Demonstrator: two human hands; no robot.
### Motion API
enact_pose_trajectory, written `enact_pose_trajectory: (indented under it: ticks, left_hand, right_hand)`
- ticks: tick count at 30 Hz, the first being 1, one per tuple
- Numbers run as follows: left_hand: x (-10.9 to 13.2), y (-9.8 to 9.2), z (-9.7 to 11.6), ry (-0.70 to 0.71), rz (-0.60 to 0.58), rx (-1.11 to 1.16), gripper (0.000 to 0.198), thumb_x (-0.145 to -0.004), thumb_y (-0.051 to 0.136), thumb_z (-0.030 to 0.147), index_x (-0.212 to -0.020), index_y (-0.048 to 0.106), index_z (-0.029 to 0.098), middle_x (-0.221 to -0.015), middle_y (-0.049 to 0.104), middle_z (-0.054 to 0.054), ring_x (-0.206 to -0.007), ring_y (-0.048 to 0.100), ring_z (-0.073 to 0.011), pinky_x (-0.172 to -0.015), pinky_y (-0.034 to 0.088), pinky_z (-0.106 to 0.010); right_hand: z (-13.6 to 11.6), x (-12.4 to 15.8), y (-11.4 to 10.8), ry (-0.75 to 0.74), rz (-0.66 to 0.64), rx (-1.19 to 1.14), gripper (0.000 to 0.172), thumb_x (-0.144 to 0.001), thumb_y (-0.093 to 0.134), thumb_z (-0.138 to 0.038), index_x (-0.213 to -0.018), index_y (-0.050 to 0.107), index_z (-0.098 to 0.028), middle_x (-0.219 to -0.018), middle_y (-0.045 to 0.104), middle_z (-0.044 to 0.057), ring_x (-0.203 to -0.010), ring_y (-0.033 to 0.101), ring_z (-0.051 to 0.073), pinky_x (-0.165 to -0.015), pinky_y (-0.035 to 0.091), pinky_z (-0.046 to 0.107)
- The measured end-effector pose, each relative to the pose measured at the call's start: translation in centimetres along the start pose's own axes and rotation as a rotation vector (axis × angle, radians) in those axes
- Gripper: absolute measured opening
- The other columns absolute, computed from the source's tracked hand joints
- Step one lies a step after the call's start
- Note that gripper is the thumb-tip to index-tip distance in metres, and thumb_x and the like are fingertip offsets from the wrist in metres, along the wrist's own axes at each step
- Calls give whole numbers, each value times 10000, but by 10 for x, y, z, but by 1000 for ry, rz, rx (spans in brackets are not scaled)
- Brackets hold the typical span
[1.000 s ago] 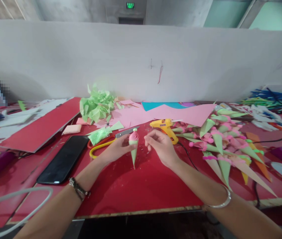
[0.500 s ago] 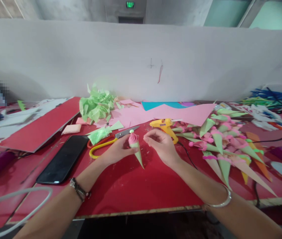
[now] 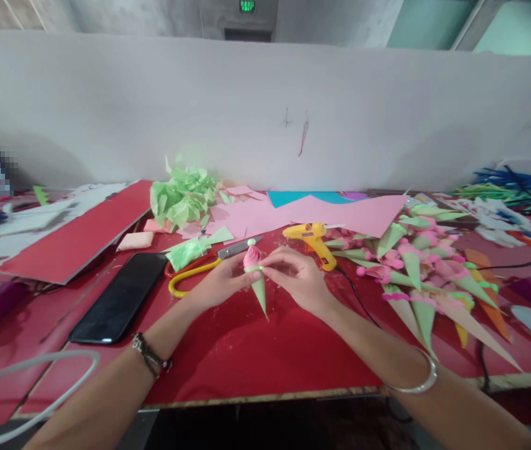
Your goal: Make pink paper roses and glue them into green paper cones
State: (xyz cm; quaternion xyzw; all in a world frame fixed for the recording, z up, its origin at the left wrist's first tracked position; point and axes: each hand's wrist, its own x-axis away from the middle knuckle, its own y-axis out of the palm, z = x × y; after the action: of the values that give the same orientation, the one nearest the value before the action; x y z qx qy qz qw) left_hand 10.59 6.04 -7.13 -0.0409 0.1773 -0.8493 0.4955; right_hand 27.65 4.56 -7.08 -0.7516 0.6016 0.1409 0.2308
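A small paper ice cream cone (image 3: pixel 258 292) points down between my hands, its body pale green, with a pink swirled top and a light green ball at the tip. My left hand (image 3: pixel 221 282) grips it from the left, thumb across the front. From the other side, my right hand (image 3: pixel 300 281) pinches at the cone's rim, where a thin bright green edge shows. Any small piece between those fingertips is hidden. Yellow-and-red-handled scissors (image 3: pixel 190 275) lie just behind my left hand, and a yellow glue gun (image 3: pixel 310 236) rests behind my right.
Many finished paper cones (image 3: pixel 415 262) are heaped at the right. Green crepe paper (image 3: pixel 183 194), pink paper sheets (image 3: pixel 340 212) and a red board (image 3: pixel 82 231) lie toward the back. A black phone (image 3: pixel 118 300) sits at the left; the glue gun's cord (image 3: pixel 359 297) trails right.
My right hand has moved left, from apart to touching the cone's rim. The cone has turned slightly more upright in my left hand.
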Motion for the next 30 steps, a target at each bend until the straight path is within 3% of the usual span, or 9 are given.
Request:
enact_pose_trajectory:
  ticks: [13,25,30]
  left_hand:
    - [0,0,5,25,-58,-70,378,-771,499,375,-1060,497,132,-983,602,-64,-902,541,-194,-783,438,-317]
    - [2,2,4,29,-106,-105,354,-742,524,379,-988,504,125,-862,599,-41,-833,541,-186,-729,441,-299]
    - [0,0,4,41,-30,-158,385,-756,504,400,-1040,515,140,-932,606,-39,-858,538,-181,-747,436,-292]
  right_hand:
    - [1,0,3,95,9,-36,35,-726,593,-248,-732,597,-214,-755,573,6,-729,543,126,-654,452,265]
    - [7,2,8,214,5,-116,177,-690,609,-319,-755,477,-220,-737,495,-19,-716,493,118,-641,417,247]
    - [2,-1,6,229,46,-175,173,-719,555,-360,-765,487,-207,-724,483,-23,-644,465,95,-609,391,237]
